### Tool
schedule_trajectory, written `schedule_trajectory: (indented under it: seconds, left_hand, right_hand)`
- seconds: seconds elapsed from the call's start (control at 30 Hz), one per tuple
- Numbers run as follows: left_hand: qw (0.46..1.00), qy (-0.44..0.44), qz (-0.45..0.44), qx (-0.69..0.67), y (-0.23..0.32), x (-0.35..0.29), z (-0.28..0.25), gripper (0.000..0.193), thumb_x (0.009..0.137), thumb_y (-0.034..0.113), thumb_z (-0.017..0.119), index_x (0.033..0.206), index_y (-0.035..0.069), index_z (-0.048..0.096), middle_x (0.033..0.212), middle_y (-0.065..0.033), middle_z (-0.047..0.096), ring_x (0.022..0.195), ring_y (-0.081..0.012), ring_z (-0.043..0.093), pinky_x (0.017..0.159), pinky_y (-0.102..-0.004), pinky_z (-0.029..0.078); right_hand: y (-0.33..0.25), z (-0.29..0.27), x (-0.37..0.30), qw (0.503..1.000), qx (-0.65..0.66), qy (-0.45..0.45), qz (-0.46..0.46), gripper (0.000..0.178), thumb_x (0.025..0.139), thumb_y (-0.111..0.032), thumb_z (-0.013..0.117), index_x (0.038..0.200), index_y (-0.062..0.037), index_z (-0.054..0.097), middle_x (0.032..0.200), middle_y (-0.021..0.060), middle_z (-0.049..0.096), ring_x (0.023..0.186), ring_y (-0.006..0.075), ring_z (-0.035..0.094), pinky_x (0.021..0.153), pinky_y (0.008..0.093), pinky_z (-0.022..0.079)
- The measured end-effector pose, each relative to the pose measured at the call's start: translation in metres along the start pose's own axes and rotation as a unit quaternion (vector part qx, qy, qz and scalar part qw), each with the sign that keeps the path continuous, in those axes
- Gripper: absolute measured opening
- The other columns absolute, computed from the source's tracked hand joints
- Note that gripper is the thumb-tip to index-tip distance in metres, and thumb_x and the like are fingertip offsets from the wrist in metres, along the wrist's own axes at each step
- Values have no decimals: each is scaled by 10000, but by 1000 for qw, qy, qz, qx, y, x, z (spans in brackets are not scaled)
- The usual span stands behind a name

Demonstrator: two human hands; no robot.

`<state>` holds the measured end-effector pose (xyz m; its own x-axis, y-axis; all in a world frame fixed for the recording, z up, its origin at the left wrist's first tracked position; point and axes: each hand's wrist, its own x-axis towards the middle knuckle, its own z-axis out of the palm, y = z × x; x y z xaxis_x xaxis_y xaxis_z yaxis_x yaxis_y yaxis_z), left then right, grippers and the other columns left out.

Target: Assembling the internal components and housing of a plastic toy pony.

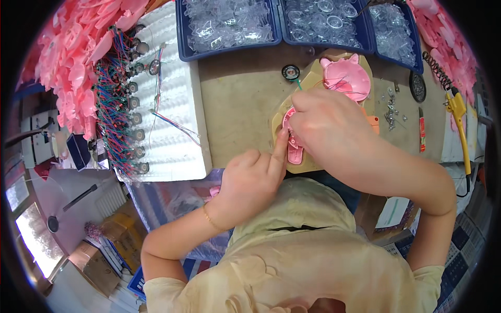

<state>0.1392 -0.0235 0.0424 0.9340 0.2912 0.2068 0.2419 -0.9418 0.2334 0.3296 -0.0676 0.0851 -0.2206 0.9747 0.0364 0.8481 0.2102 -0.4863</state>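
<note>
A pink plastic handle-shaped shell (pixel 295 155) lies on a tan board (pixel 279 130) in front of me. My left hand (pixel 250 177) rests at its near left, index finger stretched out with the tip on the shell's edge and the other fingers curled. Over the shell, my right hand (pixel 326 128) is closed, its fingertips pinched and turned down; what they hold is hidden. A thin green piece (pixel 299 84) shows beside its knuckles, near a small round speaker (pixel 290 73). Beyond that hand sits a pink animal-head shell (pixel 349 78) with thin wires inside.
Blue bins (pixel 229 52) of clear plastic parts line the back. At left, a white foam slab (pixel 177 104) carries wired speakers (pixel 134 103). Pink shells (pixel 78 62) are heaped beyond it. Loose screws (pixel 390 112), a red-handled tool (pixel 422 133) and a yellow soldering iron (pixel 458 117) lie right.
</note>
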Motion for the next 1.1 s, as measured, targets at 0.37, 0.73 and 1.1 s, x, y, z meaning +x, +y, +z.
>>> schedule_trajectory:
  seconds: [0.37, 0.73, 1.1]
  left_hand:
    - [997, 8, -8, -81, -10, 12, -6, 532, 696, 69, 661, 1215, 28, 552, 537, -28, 438, 489, -172, 473, 466, -299, 412]
    - [975, 136, -85, -156, 0, 98, -14, 166, 749, 102, 653, 900, 43, 618, 909, -91, 568, 819, -272, 516, 726, -386, 402]
    - [696, -25, -226, -681, -5, 99, 0, 80, 948, 89, 466, 950, 10, 482, 990, -96, 621, 945, -116, 569, 866, -273, 448]
  right_hand:
    - [12, -27, 5, 998, -50, 22, 7, 117, 752, -87, 609, 848, -20, 606, 899, 100, 552, 887, 275, 536, 762, 355, 433]
    - [17, -58, -60, 944, 192, 13, 268, 105, 769, -64, 617, 832, 0, 562, 870, 89, 542, 834, 219, 552, 716, 298, 442]
    - [-15, -8, -102, 964, 229, 39, 131, 137, 801, -154, 640, 845, -30, 601, 884, 113, 563, 802, 247, 561, 701, 347, 455]
